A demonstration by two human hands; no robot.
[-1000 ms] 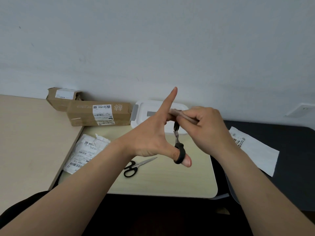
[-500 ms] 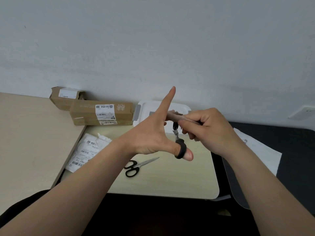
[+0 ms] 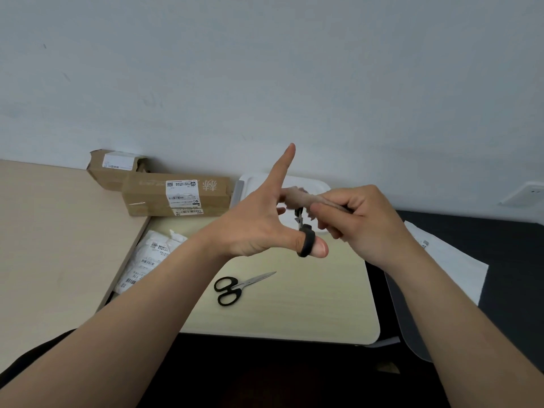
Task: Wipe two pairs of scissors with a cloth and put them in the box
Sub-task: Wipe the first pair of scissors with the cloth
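My left hand [image 3: 259, 228] holds a pair of black-handled scissors [image 3: 304, 242] in the air, thumb through one handle ring, forefinger pointing up. My right hand [image 3: 362, 222] pinches a beige cloth [image 3: 297, 197] around the blades, which are mostly hidden by the cloth. A second pair of black-handled scissors [image 3: 235, 287] lies shut on the light tabletop [image 3: 309, 304] below my left wrist, tips pointing right. The white box [image 3: 312, 184] with a grey latch stands lidded at the back by the wall, partly hidden behind my hands.
Two brown cardboard parcels [image 3: 176, 195] lie at the back left. A crumpled white mailer bag [image 3: 150, 257] sits at the table's left edge. A white paper sheet [image 3: 453, 260] rests on the dark surface at the right. A wall socket [image 3: 527, 192] is at far right.
My right hand has slid the cloth along the blades toward the tips, so more cloth shows past my left fingers. The view has shifted slightly; the lying scissors have not moved.
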